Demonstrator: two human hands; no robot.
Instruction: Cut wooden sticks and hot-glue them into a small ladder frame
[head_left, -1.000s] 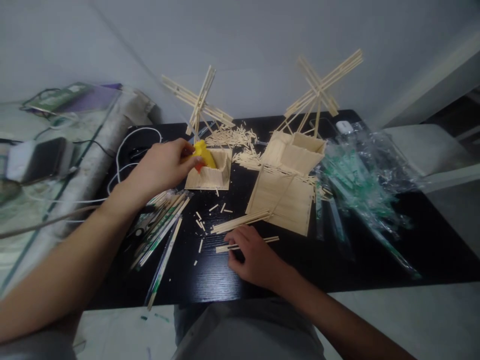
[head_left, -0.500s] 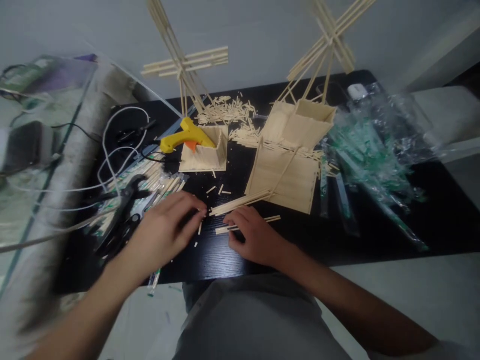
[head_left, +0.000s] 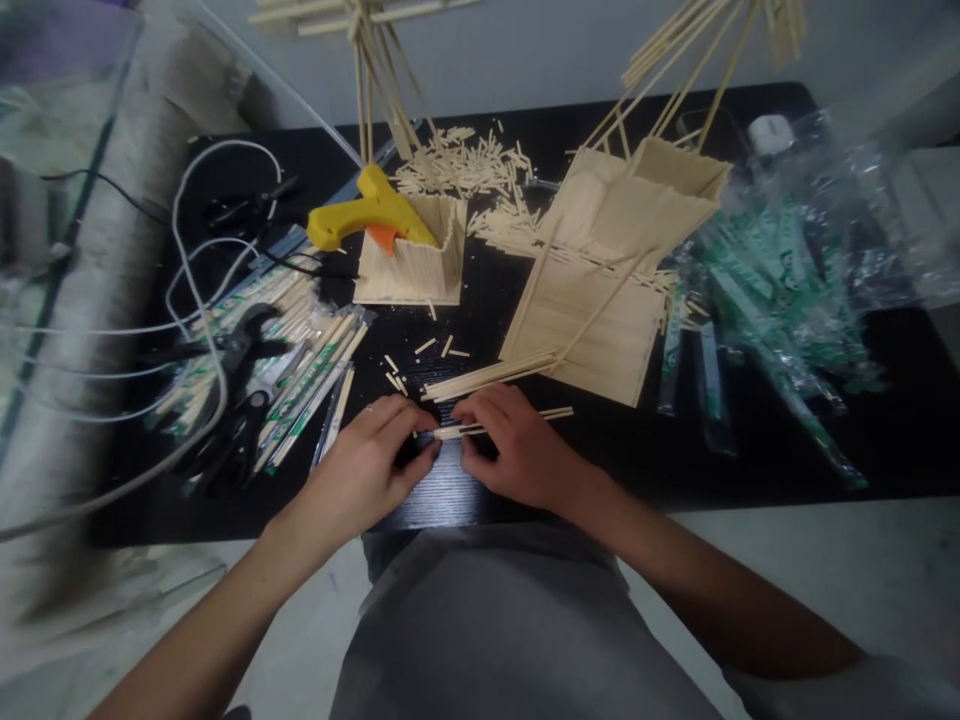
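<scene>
Two or so thin wooden sticks (head_left: 556,413) lie low over the front of the black table, running sideways through my right hand (head_left: 517,450). That hand's fingers are curled round them, thumb underneath. At the sticks' left end my left hand (head_left: 382,455) has thumb and fingertips closing on the tips; the exact contact is partly hidden. Just beyond both hands rests a loose bundle of longer sticks (head_left: 491,375), its right end on a flat wooden panel (head_left: 585,335). Short cut stick pieces (head_left: 396,378) are scattered beside my left hand.
A yellow glue gun (head_left: 367,212) rests in a small stick-built box (head_left: 416,270). Behind lies a heap of cut sticks (head_left: 465,165). Pliers (head_left: 244,335), scissors (head_left: 244,430), wrapped chopsticks (head_left: 315,375) and a white cable (head_left: 191,270) crowd the left. Plastic wrappers (head_left: 795,290) cover the right.
My left hand has moved from the small cut pieces to the left end of the sticks. The right hand stays around those sticks. My view has tilted downward.
</scene>
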